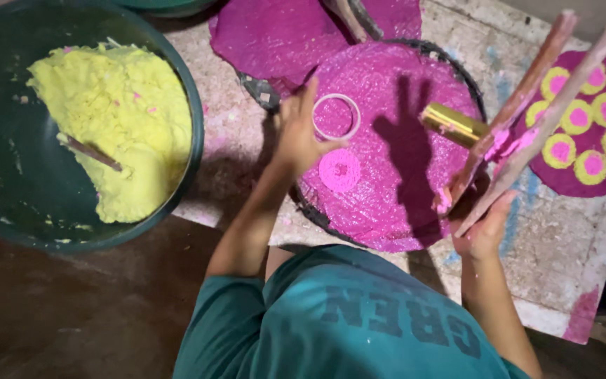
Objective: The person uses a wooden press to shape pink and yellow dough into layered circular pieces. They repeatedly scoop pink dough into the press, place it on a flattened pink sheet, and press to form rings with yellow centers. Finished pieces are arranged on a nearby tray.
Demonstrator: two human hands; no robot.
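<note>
— What is each hand doing?
— The left hand (296,137) has fingers spread, touching a white ring (337,116) on the magenta sheet (394,161). The right hand (484,228) is clamped on two wooden sticks (527,119).
— Elsewhere?
— Yellow paste (124,119) fills a green tub (8,175) at the table's left edge.

White ring (337,116) lies flat on the magenta sheet (394,161), hollow centre showing pink. Small pink disc (339,170) flat just below it. Two stained sticks (527,119) slant over the sheet's right edge.
</note>
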